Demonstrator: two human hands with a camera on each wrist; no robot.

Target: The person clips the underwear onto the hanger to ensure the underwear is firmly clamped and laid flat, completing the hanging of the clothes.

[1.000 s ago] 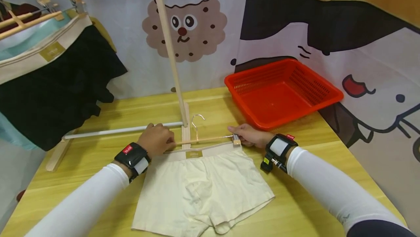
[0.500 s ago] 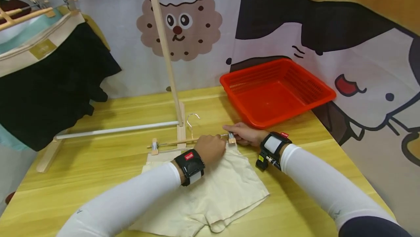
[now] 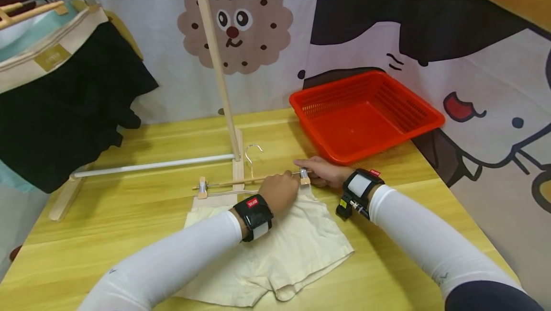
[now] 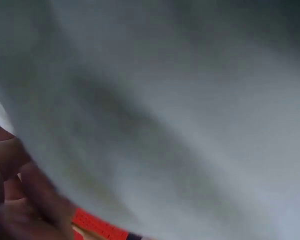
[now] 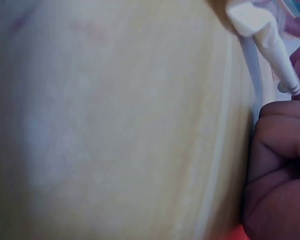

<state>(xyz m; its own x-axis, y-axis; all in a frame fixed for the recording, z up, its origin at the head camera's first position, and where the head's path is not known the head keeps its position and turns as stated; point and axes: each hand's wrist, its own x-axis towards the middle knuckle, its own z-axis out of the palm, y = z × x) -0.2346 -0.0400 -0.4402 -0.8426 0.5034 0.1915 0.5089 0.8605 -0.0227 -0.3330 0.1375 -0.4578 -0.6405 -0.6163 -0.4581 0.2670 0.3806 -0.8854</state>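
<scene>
Cream boxer shorts [image 3: 307,246] lie flat on the table, under a wooden clip hanger [image 3: 232,183] with a metal hook. The hanger's left clip [image 3: 202,188] sits on the waistband. At the waistband's right end my left hand [image 3: 280,194] pinches the cloth; its fingertips are hidden in the head view. Pale blurred cloth fills most of the left wrist view, with fingers [image 4: 25,200] at the lower left. My right hand [image 3: 325,171] pinches the right clip [image 3: 304,177], its fingers [image 5: 285,135] curled in the right wrist view.
A red plastic basket [image 3: 344,155] stands behind my right hand. Beyond the hanger is a wooden rack with an upright post [image 3: 215,57] and a white bottom bar [image 3: 155,165]. Black shorts [image 3: 77,100] and light blue clothing hang from clip hangers at the left.
My left hand has left the left clip and crossed right to the waistband beside the right clip, uncovering the left clip. My right hand stays at the right clip.
</scene>
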